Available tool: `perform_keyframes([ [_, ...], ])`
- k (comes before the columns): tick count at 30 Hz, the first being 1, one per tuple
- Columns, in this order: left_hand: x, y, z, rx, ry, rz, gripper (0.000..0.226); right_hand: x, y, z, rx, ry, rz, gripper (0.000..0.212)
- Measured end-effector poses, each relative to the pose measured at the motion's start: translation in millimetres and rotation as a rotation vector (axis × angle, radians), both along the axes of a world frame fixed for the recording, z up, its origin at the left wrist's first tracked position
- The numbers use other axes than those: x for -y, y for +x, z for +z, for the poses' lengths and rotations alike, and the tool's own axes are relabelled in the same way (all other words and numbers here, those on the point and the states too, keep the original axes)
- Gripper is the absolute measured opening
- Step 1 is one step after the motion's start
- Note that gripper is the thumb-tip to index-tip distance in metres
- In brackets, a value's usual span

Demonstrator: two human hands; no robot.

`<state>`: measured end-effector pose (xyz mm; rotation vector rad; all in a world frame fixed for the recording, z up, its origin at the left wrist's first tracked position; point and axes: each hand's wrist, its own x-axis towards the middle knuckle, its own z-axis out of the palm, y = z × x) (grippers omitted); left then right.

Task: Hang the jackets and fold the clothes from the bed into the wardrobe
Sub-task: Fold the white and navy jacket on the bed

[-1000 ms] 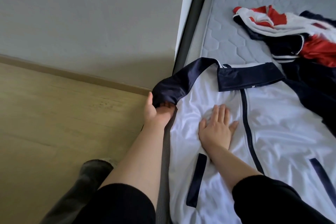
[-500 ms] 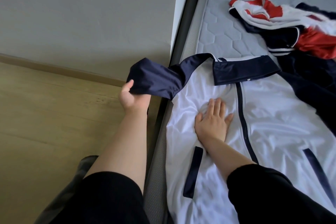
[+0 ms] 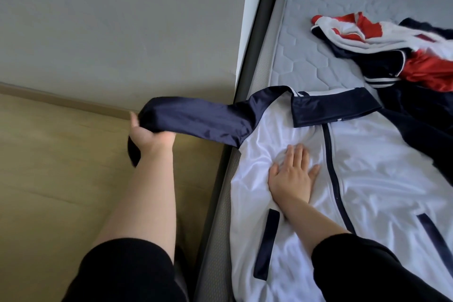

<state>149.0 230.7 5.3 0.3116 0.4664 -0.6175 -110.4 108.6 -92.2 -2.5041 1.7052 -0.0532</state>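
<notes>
A white jacket (image 3: 377, 179) with navy collar, zip and pocket trims lies front-up on the grey mattress (image 3: 308, 64). Its navy sleeve (image 3: 196, 119) is stretched out to the left, off the bed and over the floor. My left hand (image 3: 149, 136) grips the sleeve's cuff end. My right hand (image 3: 293, 175) lies flat with fingers spread on the jacket's white chest, just left of the zip. A crumpled red, white and navy garment (image 3: 397, 49) sits further back on the mattress at the right.
The dark bed frame (image 3: 255, 39) runs along the mattress's left side. A grey wall (image 3: 122, 27) with a skirting board meets the wooden floor (image 3: 54, 179) at left. Dark navy fabric (image 3: 421, 125) lies at the jacket's right.
My left hand has pulled the navy sleeve further left, away from the bed, so it is now stretched straight. My right hand stays pressed on the jacket's chest.
</notes>
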Motion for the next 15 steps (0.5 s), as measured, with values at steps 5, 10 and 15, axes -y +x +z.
perform_keyframes([
  [5, 6, -4, 18, 0.037, 0.235, -0.009, 0.038, 4, 1, 2, -0.096, 0.067, 0.027, 0.069],
  [10, 26, -34, 37, 0.444, 1.051, -0.169, 0.051, 17, -4, 19, -0.036, 0.268, 0.092, 0.069],
  [15, 40, -150, 26, 1.811, 1.361, -0.172, 0.048, 47, -35, 85, 0.902, 0.909, -0.222, 0.032],
])
